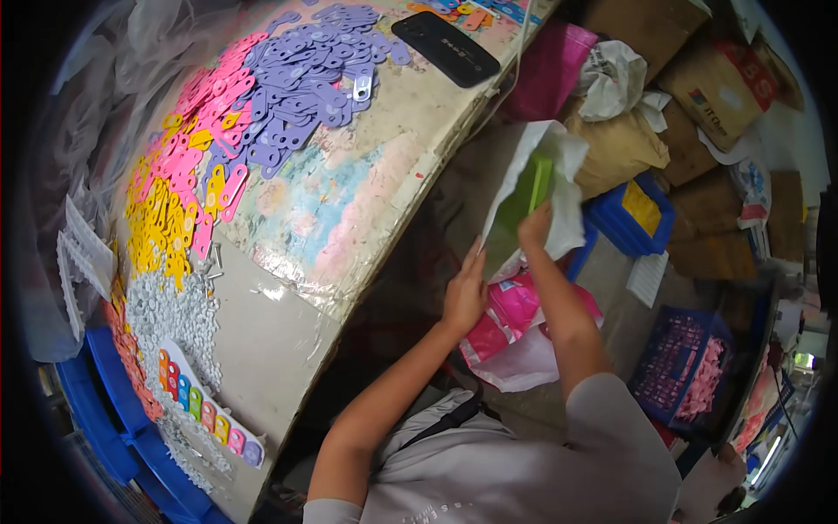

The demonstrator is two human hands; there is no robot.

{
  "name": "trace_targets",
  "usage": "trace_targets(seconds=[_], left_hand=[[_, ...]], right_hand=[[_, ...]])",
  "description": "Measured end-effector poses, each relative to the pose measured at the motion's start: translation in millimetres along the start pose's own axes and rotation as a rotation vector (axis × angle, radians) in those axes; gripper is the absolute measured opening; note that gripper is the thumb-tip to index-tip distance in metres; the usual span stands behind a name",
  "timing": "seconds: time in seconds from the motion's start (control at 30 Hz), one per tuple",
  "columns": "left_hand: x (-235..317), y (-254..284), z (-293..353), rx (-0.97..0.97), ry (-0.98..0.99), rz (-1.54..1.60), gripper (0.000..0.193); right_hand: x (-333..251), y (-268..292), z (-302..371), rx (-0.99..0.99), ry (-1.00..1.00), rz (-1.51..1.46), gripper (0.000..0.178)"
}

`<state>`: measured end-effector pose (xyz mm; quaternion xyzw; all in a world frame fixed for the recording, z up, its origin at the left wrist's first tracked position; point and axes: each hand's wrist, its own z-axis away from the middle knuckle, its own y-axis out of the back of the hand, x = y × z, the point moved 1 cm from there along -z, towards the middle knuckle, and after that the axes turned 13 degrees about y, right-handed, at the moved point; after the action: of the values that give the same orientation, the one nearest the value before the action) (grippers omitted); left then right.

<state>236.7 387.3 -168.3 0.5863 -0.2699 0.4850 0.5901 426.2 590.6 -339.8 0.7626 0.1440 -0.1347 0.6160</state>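
Beyond the table's right edge, a white sack (567,162) stands with its mouth gaping. My left hand (465,295) grips the near left rim of the sack. Reaching over the opening, my right hand (534,227) is closed on a bright green plastic piece (539,182) with a straight raised edge, partly inside the sack. The rest of the green piece and the sack's bottom are hidden. Just below my hands lies a pink and white plastic bag (515,306).
On the table (284,327) lie heaps of purple tags (305,74), pink tags (188,153), yellow tags (157,218) and small white pieces (179,319). A black phone (445,48) rests near the edge. Blue bins (633,218), a pink-filled crate (685,367) and brown sacks (615,148) crowd the right.
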Motion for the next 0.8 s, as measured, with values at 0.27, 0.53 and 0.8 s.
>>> trace_targets(seconds=[0.27,0.53,0.8], left_hand=[[-33.2,3.4,-7.2,0.065,0.257,0.119,0.055],[-57.0,34.6,4.3,-0.082,0.595,0.046,0.056],[-6.4,5.1,2.0,0.086,0.017,0.088,0.066]], right_hand=[[-31.3,-50.6,-14.2,-0.014,-0.095,-0.124,0.042],[-123.6,-91.4,69.1,-0.382,0.076,-0.280,0.051],[44.2,-136.2,28.8,-0.032,0.233,-0.458,0.047]])
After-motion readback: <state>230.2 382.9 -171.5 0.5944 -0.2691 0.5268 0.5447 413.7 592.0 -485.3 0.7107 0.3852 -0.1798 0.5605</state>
